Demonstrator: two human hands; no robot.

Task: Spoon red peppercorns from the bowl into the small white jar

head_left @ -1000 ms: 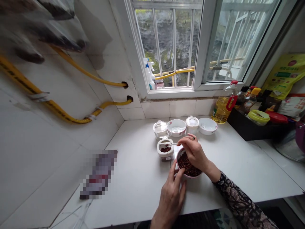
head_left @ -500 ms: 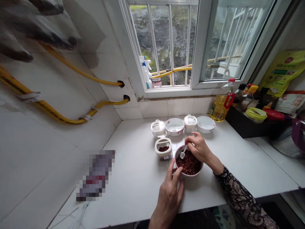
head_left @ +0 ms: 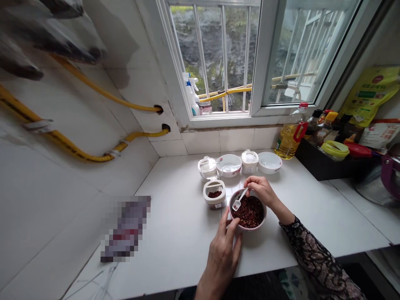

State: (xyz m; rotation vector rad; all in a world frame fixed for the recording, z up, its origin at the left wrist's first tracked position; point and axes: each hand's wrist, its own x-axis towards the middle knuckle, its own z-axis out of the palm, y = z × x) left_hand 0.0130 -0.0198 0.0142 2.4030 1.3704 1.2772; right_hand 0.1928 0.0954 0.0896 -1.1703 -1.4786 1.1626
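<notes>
A white bowl with a pink rim (head_left: 247, 228) stands on the counter, heaped with dark red spice grains. My right hand (head_left: 261, 191) pinches a small white spoon (head_left: 237, 204), whose bowl end rests at the left side of the grains. My left hand (head_left: 221, 262) steadies the bowl's near left edge with its fingertips. To the left of the bowl, close by, is a square white jar (head_left: 214, 201) with its lid open, holding a little of the same spice.
Along the back of the white counter (head_left: 181, 233) stand a glass jar (head_left: 207, 168), white bowls (head_left: 228, 166) and a lidded white jar (head_left: 249, 161). An oil bottle (head_left: 290, 139) and a black tray of condiments (head_left: 328, 166) are at right. Yellow gas hoses (head_left: 78, 146) run along the left wall.
The spoon has gone from over the square jar to the big bowl, and its tip has swung from upright to lying toward the bowl's left side. My left hand has barely moved.
</notes>
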